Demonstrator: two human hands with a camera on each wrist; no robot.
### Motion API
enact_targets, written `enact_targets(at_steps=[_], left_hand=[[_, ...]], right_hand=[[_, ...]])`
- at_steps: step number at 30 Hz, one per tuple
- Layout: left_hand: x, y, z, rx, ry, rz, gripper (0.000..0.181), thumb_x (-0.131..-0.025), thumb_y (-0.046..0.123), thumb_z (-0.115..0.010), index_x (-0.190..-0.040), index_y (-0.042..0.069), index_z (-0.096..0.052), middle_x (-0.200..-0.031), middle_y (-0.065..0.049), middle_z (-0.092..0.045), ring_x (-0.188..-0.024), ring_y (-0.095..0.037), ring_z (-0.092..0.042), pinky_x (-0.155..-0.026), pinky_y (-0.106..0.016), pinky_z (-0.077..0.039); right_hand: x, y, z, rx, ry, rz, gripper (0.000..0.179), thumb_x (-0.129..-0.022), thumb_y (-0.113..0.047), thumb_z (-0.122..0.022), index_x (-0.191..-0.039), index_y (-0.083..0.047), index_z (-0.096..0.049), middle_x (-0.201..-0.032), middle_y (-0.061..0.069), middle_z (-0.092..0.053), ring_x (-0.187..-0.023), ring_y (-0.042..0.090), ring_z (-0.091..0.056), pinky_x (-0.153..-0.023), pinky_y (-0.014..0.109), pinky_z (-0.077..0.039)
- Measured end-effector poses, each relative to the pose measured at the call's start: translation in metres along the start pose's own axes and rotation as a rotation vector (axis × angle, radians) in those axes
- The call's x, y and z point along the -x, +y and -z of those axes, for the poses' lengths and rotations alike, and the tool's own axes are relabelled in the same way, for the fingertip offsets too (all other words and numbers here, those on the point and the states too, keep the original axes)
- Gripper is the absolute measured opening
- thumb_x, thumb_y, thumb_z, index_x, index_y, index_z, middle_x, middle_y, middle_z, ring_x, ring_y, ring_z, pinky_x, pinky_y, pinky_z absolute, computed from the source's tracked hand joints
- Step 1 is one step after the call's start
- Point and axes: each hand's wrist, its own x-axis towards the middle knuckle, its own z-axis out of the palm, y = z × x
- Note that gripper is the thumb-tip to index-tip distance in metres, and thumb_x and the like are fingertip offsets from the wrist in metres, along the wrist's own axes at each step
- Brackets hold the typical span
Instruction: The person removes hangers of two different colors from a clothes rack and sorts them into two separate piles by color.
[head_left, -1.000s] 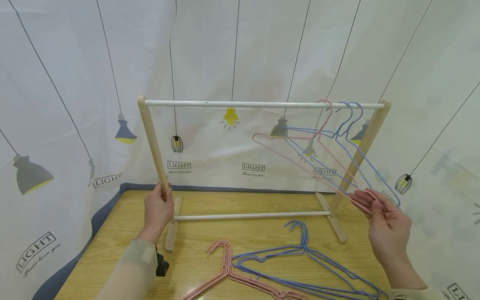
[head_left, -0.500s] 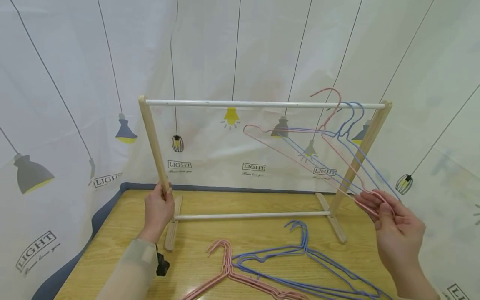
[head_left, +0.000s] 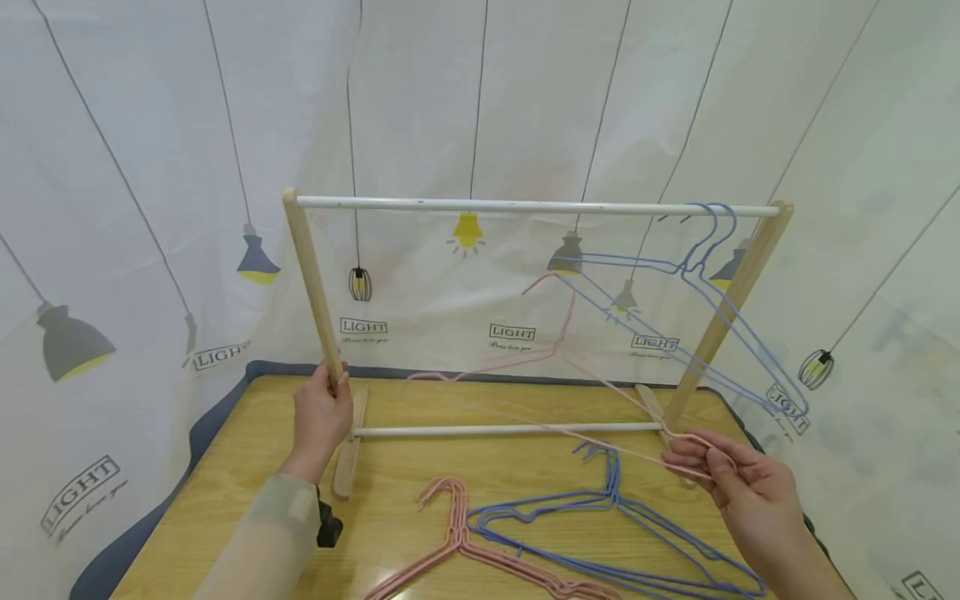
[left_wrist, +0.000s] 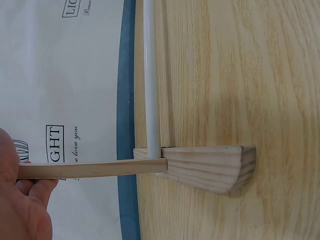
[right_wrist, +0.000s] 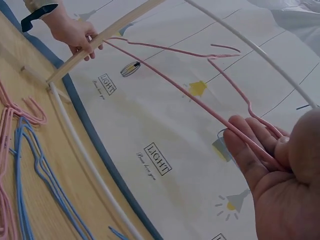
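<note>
My right hand [head_left: 750, 487] pinches one corner of a pink clothes hanger [head_left: 600, 379], its thumb over the wire. The hanger's hook points up and left, below the rack's white top rail [head_left: 487, 205]. My left hand [head_left: 322, 421] grips the left wooden post [head_left: 311, 287] of the rack low down; the left wrist view shows that post [left_wrist: 95, 170] between thumb and fingers. Two blue hangers [head_left: 693, 267] hang at the rail's right end. In the right wrist view the pink hanger [right_wrist: 182, 90] stretches from the right hand toward the left post.
On the wooden table [head_left: 247, 508] in front of the rack lie several pink hangers [head_left: 456, 533] and, overlapping them to the right, several blue hangers [head_left: 611, 492]. A white lower bar [head_left: 502, 431] joins the rack's feet. Behind hangs a white curtain [head_left: 420, 108] printed with lamps.
The pink hanger has come off the top rail: its hook rose above it, then dropped below and left. My right hand moved slightly right, then left and down. The left hand keeps its grip.
</note>
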Motion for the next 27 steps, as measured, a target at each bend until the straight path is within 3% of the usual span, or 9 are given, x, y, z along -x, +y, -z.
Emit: enact_targets(at_steps=[8, 13, 18, 21, 27], left_hand=[[-0.001, 0.001, 0.000, 0.003, -0.005, 0.001, 0.029, -0.110, 0.008, -0.055, -0.136, 0.000, -0.064, -0.116, -0.027, -0.073, -0.089, -0.036, -0.071, -0.070, -0.047, -0.058], [-0.001, 0.000, 0.000, 0.007, -0.001, 0.001, 0.028, -0.110, 0.008, -0.055, -0.135, 0.000, -0.065, -0.117, -0.027, -0.073, -0.093, -0.037, -0.072, -0.072, -0.049, -0.059], [-0.001, -0.001, -0.001, 0.008, 0.000, 0.001, 0.029, -0.110, 0.009, -0.055, -0.135, 0.001, -0.065, -0.117, -0.027, -0.073, -0.093, -0.037, -0.072, -0.073, -0.050, -0.059], [-0.001, -0.001, -0.001, 0.001, 0.002, -0.001, 0.029, -0.110, 0.009, -0.055, -0.136, 0.000, -0.065, -0.116, -0.027, -0.073, -0.091, -0.036, -0.072, -0.073, -0.050, -0.058], [-0.001, -0.001, 0.001, -0.001, -0.008, -0.004, 0.029, -0.110, 0.009, -0.054, -0.136, -0.001, -0.064, -0.115, -0.028, -0.072, -0.090, -0.036, -0.071, -0.072, -0.049, -0.058]], right_hand=[[0.021, 0.033, 0.001, 0.001, -0.206, -0.192, 0.038, -0.113, 0.008, -0.032, -0.141, 0.012, -0.057, -0.127, 0.017, -0.073, -0.114, 0.029, -0.072, -0.096, 0.042, -0.054], [0.030, 0.054, 0.002, -0.164, -0.298, -0.267, 0.045, -0.113, 0.009, -0.028, -0.143, 0.003, -0.061, -0.131, 0.016, -0.071, -0.118, 0.028, -0.070, -0.097, 0.043, -0.053], [0.037, 0.069, 0.002, -0.387, -0.411, -0.330, 0.052, -0.112, 0.012, -0.020, -0.148, 0.003, -0.057, -0.136, 0.019, -0.067, -0.125, 0.029, -0.066, -0.103, 0.042, -0.050], [0.042, 0.077, 0.000, -0.451, -0.447, -0.369, 0.053, -0.112, 0.013, -0.019, -0.147, 0.003, -0.057, -0.137, 0.020, -0.067, -0.125, 0.030, -0.066, -0.105, 0.040, -0.049], [0.050, 0.087, -0.005, -0.448, -0.445, -0.510, 0.046, -0.114, 0.006, -0.028, -0.143, -0.003, -0.062, -0.135, 0.016, -0.068, -0.123, 0.028, -0.067, -0.104, 0.039, -0.051]])
